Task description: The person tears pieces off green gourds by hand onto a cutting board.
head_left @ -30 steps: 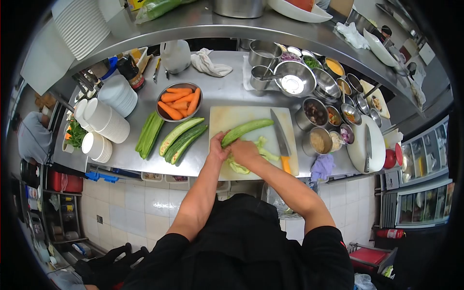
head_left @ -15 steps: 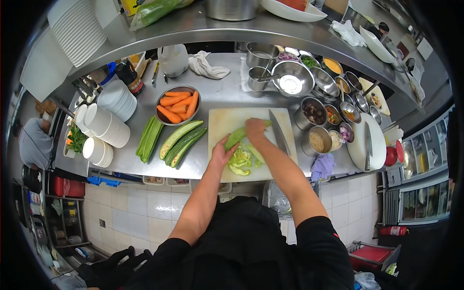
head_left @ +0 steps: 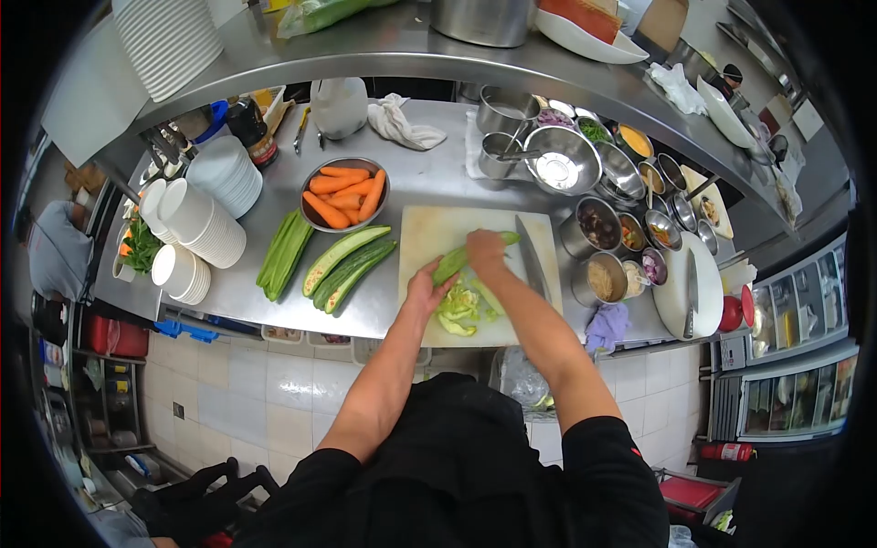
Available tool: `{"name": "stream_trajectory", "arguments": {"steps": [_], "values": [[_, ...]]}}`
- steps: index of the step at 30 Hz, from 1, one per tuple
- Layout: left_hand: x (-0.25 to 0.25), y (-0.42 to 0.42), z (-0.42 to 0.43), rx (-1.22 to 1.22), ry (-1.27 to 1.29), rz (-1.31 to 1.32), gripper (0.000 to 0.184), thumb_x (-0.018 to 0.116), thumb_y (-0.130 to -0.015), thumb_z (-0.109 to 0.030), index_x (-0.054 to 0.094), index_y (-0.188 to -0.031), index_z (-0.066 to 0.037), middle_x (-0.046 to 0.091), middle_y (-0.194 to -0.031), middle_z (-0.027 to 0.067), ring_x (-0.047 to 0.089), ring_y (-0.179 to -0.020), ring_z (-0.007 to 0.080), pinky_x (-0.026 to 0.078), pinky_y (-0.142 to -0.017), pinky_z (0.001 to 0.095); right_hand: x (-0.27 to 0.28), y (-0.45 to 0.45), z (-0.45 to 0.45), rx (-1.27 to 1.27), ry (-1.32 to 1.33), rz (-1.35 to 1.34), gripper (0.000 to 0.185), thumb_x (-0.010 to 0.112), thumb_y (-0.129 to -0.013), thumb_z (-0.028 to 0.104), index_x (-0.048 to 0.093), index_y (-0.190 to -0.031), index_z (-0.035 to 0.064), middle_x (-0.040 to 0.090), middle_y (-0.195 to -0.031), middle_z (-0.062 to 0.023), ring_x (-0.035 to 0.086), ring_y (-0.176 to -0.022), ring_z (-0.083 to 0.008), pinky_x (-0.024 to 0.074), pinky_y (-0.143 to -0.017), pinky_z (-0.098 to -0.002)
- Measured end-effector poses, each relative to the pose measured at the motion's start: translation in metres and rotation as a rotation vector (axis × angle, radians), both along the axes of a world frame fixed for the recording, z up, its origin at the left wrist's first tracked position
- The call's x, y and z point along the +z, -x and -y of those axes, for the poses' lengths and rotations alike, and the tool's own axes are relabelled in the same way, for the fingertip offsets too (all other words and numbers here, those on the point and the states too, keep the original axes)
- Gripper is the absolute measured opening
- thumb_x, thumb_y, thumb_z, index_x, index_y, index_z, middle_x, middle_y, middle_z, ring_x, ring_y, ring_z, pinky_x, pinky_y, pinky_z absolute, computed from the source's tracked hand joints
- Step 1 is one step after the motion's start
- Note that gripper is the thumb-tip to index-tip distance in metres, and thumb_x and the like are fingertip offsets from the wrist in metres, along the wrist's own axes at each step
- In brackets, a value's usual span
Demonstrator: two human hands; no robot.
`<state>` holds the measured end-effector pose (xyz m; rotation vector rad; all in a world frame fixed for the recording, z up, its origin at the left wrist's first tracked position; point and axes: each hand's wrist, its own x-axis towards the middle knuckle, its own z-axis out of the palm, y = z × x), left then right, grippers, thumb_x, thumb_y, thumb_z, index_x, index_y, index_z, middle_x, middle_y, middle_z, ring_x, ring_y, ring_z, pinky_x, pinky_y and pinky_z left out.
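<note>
On the white cutting board (head_left: 416,233), a green length of cucumber (head_left: 448,266) lies slantwise under both hands. My left hand (head_left: 427,289) is closed around its near end, fingers curled at the side. Over the far part is my right hand (head_left: 486,248), bent down and closed on it; its fingertips are hidden. Pale green seedy scraps (head_left: 459,309) are heaped just in front, beside another green strip (head_left: 490,294). A large knife (head_left: 533,256) rests along the board's right side, touched by neither hand.
Left of the board lie cucumber halves (head_left: 345,265), a bundle of green strips (head_left: 285,256) and a bowl of carrots (head_left: 347,196). White bowls (head_left: 201,219) are stacked further left. Pots and ingredient bowls (head_left: 598,224) crowd the right. A steel shelf (head_left: 411,66) overhangs the back.
The view has shifted slightly, so the counter sits a little more to the right and lower. Both hands keep their hold on the cucumber, almost unmoved against the board.
</note>
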<state>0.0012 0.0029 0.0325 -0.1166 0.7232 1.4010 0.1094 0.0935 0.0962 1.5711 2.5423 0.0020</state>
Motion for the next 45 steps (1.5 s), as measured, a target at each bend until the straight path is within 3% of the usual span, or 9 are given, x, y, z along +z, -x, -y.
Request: {"name": "stream_trajectory", "arguments": {"steps": [3,5,7,9,20,30,35,38,45], "values": [[0.017,-0.003,0.005,0.03,0.175,-0.191,0.035,0.042,-0.091,-0.015,0.045,-0.123,0.001,0.049,-0.121,0.0169,0.049,-0.111,0.0291,0.045,-0.088,0.0437,-0.013,0.031,0.04,0.133,-0.012,-0.043,0.01,0.059,-0.072,0.014,0.068,-0.075,0.0108,0.066,-0.078,-0.011,0.065,-0.072,-0.0254,0.0517,-0.06,-0.0344],[-0.026,0.006,0.006,-0.163,-0.241,-0.775,0.038,0.041,-0.092,-0.022,0.045,-0.123,0.001,0.052,-0.118,0.0171,0.051,-0.108,0.0287,0.043,-0.09,0.0414,0.01,0.045,0.077,0.246,-0.003,-0.038,0.01,0.058,-0.071,0.012,0.067,-0.073,0.0084,0.065,-0.075,-0.0141,0.065,-0.07,-0.0259,0.0515,-0.058,-0.0357],[-0.026,0.011,0.005,-0.234,-0.375,-0.649,0.041,0.039,-0.093,-0.027,0.045,-0.123,0.001,0.055,-0.116,0.0169,0.053,-0.106,0.0284,0.042,-0.091,0.0393,0.013,0.043,0.104,0.295,-0.058,-0.071,0.011,0.058,-0.07,0.012,0.066,-0.072,0.0061,0.065,-0.074,-0.016,0.065,-0.068,-0.0267,0.0512,-0.057,-0.037],[-0.007,0.015,0.007,-0.166,-0.182,0.166,0.044,0.038,-0.094,-0.031,0.045,-0.124,0.0,0.056,-0.114,0.0163,0.054,-0.105,0.028,0.041,-0.092,0.0374,0.019,0.037,0.106,0.332,-0.008,-0.117,0.012,0.057,-0.07,0.013,0.065,-0.072,0.0042,0.064,-0.074,-0.017,0.065,-0.068,-0.0275,0.0509,-0.057,-0.0381],[0.037,0.005,-0.003,-0.221,-0.091,-0.527,0.043,0.048,-0.087,-0.001,0.039,-0.129,0.0,0.057,-0.102,0.0149,0.06,-0.082,0.0239,0.054,-0.075,0.0341,0.052,-0.084,0.086,-0.151,0.022,-0.261,0.053,0.073,-0.059,0.051,0.064,-0.079,0.0032,0.063,-0.075,-0.0171,0.062,-0.075,-0.0317,0.049,-0.066,-0.0404],[0.039,0.196,0.107,0.599,-0.147,-0.783,0.035,0.05,-0.089,-0.007,0.045,-0.124,-0.005,0.058,-0.087,0.0046,0.052,-0.062,0.0112,0.043,-0.051,0.0235,0.047,-0.106,0.104,-0.311,0.01,-0.579,0.046,0.073,-0.065,0.045,0.063,-0.075,0.0011,0.062,-0.072,-0.0186,0.06,-0.071,-0.035,0.0459,-0.062,-0.042],[0.019,0.301,0.131,0.796,0.132,-0.984,0.034,0.053,-0.086,-0.007,0.049,-0.12,-0.003,0.061,-0.09,0.0071,0.055,-0.066,0.0139,0.045,-0.058,0.024,0.054,-0.078,0.103,-0.229,0.103,-0.528,0.045,0.07,-0.068,0.045,0.063,-0.079,0.0022,0.063,-0.073,-0.0175,0.061,-0.073,-0.0356,0.047,-0.064,-0.0427],[0.013,0.319,0.12,0.693,0.266,-1.637,0.032,0.055,-0.084,-0.008,0.054,-0.115,0.0,0.062,-0.098,0.011,0.059,-0.077,0.0195,0.047,-0.072,0.0265,0.057,-0.056,0.1,-0.177,0.114,-0.528,0.044,0.069,-0.07,0.044,0.063,-0.081,0.0026,0.063,-0.073,-0.0178,0.061,-0.074,-0.0355,0.047,-0.065,-0.0429],[0.056,0.301,0.119,0.294,0.762,-2.076,0.034,0.066,-0.072,-0.018,0.064,-0.104,-0.007,0.061,-0.1,0.0199,0.051,-0.101,0.0333,0.041,-0.088,0.0414,0.054,-0.046,0.104,-0.171,0.109,-0.55,0.043,0.068,-0.071,0.045,0.063,-0.078,0.0021,0.063,-0.074,-0.0189,0.06,-0.074,-0.0361,0.047,-0.065,-0.0433]]}}
